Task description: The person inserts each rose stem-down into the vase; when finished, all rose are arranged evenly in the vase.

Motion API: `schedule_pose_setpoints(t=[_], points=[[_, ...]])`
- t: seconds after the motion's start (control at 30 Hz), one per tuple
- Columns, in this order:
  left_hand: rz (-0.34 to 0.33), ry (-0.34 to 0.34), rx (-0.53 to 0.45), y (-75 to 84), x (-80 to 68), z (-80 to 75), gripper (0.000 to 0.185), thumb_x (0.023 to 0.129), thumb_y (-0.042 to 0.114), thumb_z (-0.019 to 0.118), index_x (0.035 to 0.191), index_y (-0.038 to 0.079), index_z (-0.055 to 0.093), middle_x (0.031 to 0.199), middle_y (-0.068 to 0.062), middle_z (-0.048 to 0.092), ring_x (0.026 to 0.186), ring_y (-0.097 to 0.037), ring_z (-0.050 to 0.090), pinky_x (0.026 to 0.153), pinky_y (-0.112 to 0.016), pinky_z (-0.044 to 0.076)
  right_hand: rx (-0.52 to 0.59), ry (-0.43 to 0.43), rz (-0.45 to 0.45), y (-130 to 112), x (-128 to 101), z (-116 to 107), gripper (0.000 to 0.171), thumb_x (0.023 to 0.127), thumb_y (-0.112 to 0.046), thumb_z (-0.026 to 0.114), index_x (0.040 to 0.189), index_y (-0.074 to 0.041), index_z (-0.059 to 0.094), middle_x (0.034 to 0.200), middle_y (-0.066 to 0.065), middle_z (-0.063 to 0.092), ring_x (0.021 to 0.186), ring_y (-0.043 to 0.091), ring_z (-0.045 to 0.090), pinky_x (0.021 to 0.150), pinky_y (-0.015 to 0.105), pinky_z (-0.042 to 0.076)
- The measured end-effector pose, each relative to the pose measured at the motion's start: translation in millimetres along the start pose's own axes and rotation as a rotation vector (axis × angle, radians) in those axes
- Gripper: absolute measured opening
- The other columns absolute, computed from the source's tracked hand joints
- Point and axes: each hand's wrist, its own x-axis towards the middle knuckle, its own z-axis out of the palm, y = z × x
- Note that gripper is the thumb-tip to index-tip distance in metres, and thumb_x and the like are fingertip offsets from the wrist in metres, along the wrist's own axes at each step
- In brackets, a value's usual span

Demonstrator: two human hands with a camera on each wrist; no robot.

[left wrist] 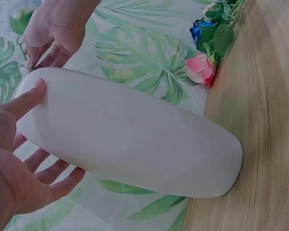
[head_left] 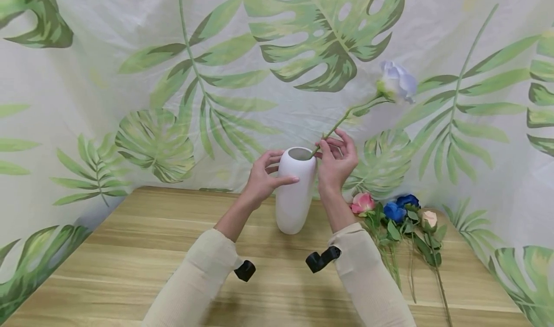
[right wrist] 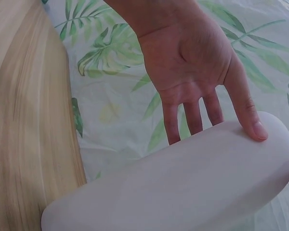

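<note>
A tall white vase (head_left: 293,199) stands on the wooden table, its round mouth facing up. My left hand (head_left: 269,175) grips it near the top, thumb across the front and fingers around the far left side. At the right of the rim, my right hand (head_left: 337,161) pinches the green stem of a pale lilac-white flower (head_left: 397,82). The stem slants up to the right, and its lower end is at the vase mouth. In the left wrist view the vase (left wrist: 130,130) fills the middle, with the left thumb pressed on its wall.
To the right on the wooden table (head_left: 130,255) lie several stemmed flowers: a pink rose (head_left: 362,203), blue roses (head_left: 395,212) and a peach rose (head_left: 429,220). A leaf-print cloth (head_left: 225,86) hangs behind the table. Black wrist mounts sit at both sleeves.
</note>
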Motion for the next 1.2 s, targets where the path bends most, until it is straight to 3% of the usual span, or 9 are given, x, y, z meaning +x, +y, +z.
schedule_pose_setpoints(t=[0.43,0.8,1.2], points=[[0.01,0.0,0.005,-0.1,-0.1,2.6,0.068,0.081,0.006,0.089,0.141,0.007,0.055,0.144,-0.018,0.056,0.131,-0.04,0.056,0.099,-0.055,0.054,-0.058,-0.013,-0.014,5.4,-3.2,-4.0,0.032,0.081,0.023,0.073,0.11,0.009,0.072,0.087,0.003,0.069,0.078,0.011,0.069,0.071,0.021,0.059],[0.015,-0.004,0.008,-1.8,-0.8,2.5,0.068,0.081,0.005,0.088,0.14,0.007,0.055,0.145,-0.017,0.056,0.13,-0.039,0.057,0.098,-0.053,0.055,-0.082,-0.046,0.029,6.8,-2.9,-4.0,0.037,0.081,0.024,0.072,0.116,0.012,0.072,0.101,0.019,0.076,0.08,0.01,0.071,0.077,0.022,0.06],[0.011,0.007,0.001,-1.0,-0.1,0.1,0.068,0.081,0.006,0.089,0.141,0.008,0.055,0.144,-0.016,0.057,0.131,-0.038,0.056,0.099,-0.054,0.054,-0.14,-0.106,-0.005,6.4,-3.6,-4.6,0.034,0.081,0.02,0.075,0.114,0.011,0.074,0.089,0.005,0.074,0.082,0.008,0.07,0.076,0.019,0.058]])
